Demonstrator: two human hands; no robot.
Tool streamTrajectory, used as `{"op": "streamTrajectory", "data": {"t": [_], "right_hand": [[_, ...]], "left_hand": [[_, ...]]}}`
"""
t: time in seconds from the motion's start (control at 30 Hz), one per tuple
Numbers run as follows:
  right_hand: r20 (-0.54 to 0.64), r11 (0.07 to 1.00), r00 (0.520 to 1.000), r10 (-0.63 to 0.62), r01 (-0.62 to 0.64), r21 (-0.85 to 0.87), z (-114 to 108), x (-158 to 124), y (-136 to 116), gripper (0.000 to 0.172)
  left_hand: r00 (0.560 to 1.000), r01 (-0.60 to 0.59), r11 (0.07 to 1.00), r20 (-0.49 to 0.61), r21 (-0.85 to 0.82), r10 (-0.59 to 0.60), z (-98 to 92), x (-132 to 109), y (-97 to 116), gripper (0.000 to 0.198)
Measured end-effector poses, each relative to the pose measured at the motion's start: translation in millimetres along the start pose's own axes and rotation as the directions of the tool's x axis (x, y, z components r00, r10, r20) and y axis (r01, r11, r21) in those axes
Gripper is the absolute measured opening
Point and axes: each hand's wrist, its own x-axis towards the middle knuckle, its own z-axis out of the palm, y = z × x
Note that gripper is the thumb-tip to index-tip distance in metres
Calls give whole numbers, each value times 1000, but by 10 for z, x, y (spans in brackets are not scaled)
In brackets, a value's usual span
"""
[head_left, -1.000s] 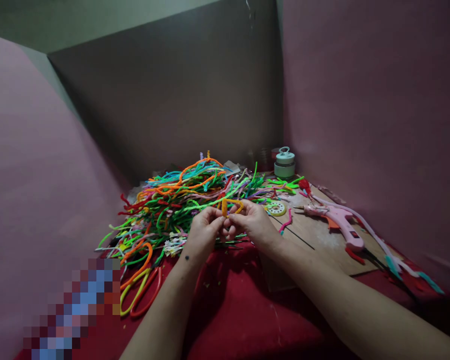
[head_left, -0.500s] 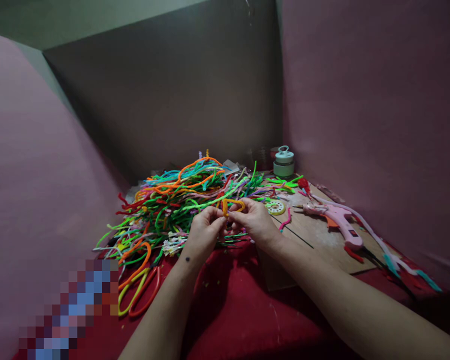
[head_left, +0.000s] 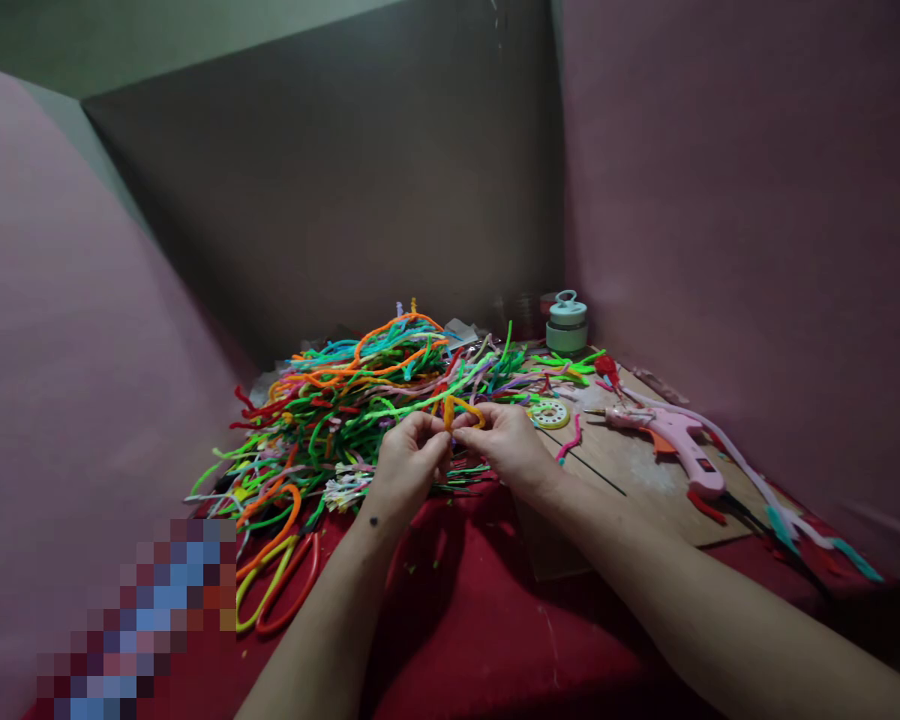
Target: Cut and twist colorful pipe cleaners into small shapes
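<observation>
Between my two hands is a yellow-orange pipe cleaner (head_left: 449,410), bent into loops that stand up above my fingertips. My left hand (head_left: 412,455) pinches it from the left with thumb and forefinger. From the other side my right hand (head_left: 508,440) closes on the same piece, with one loop passing over its forefinger. The fingertips of both hands nearly meet, and they hide the lower part of the piece. Just behind lies a large heap of coloured pipe cleaners (head_left: 375,370).
A pink glue gun (head_left: 679,440) lies on a brown board (head_left: 630,470) at the right. Near it are a round yellow-rimmed disc (head_left: 550,413) and a pale green jar (head_left: 567,325). Scissors with red and yellow handles (head_left: 311,580) rest at the left on red cloth (head_left: 457,640).
My right hand has shifted slightly left and down, closer to my left fingertips. The right loop of the pipe cleaner looks smaller and lower.
</observation>
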Motion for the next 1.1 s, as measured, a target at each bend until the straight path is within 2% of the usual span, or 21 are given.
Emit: {"op": "streamTrajectory", "data": {"t": [0.17, 0.33, 0.53, 0.7, 0.8, 0.97, 1.1], "right_hand": [[-8, 976, 995, -100, 96, -196, 8, -13, 13, 10], [-26, 964, 997, -71, 62, -258, 7, -45, 6, 8], [-103, 902, 988, -115, 61, -427, 3, -36, -12, 9], [-128, 867, 986, -109, 32, -497, 9, -34, -59, 8], [-130, 867, 986, -101, 24, -497, 10, -35, -65, 8], [-89, 905, 991, -97, 51, -423, 0, -19, -38, 8], [-45, 959, 999, 19, -31, -282, -1, 0, -25, 5]], "left_hand": [[1000, -8, 1000, -10, 25, 8, -8, 4, -6, 7], [1000, -6, 999, -18, 43, 7, 13, -12, 6, 8], [1000, -26, 997, -4, 77, 26, 15, 6, -30, 6], [990, -104, 964, -67, 246, 124, 30, 4, -73, 2], [988, -101, 956, -82, 276, 128, 47, -9, -65, 1], [999, -37, 994, -29, 99, 40, 57, -18, -11, 10], [1000, -8, 1000, 24, -6, 9, 42, -19, 12, 11]]}}
